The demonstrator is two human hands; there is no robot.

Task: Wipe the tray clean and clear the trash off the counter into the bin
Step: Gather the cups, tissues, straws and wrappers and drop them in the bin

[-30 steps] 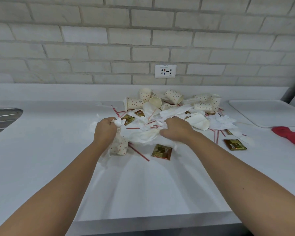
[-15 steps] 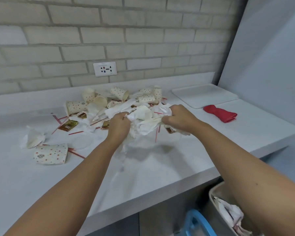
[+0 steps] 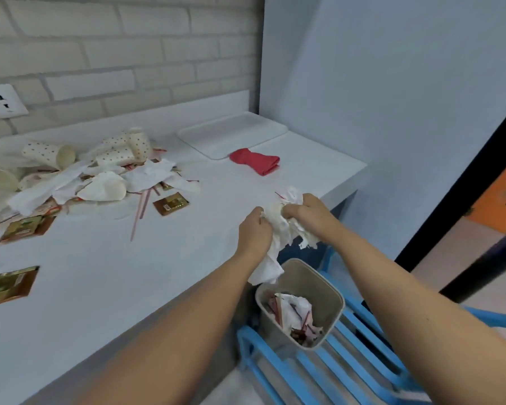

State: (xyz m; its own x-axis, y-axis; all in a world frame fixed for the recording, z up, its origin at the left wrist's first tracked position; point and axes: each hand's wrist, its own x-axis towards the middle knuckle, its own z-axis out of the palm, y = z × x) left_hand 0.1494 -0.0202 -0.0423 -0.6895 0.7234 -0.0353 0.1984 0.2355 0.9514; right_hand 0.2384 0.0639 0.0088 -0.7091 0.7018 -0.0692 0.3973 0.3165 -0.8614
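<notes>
Beyond the counter edge, both hands' fingers clench crumpled napkins above the bin.

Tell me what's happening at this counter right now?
A person is clearing trash. Both the left hand and the right hand clutch a bundle of crumpled napkins at the counter's edge, above a beige bin that already holds some waste. A pile of paper cups, napkins, straws and packets is on the counter. The white tray and red cloth sit untouched near the wall.
</notes>
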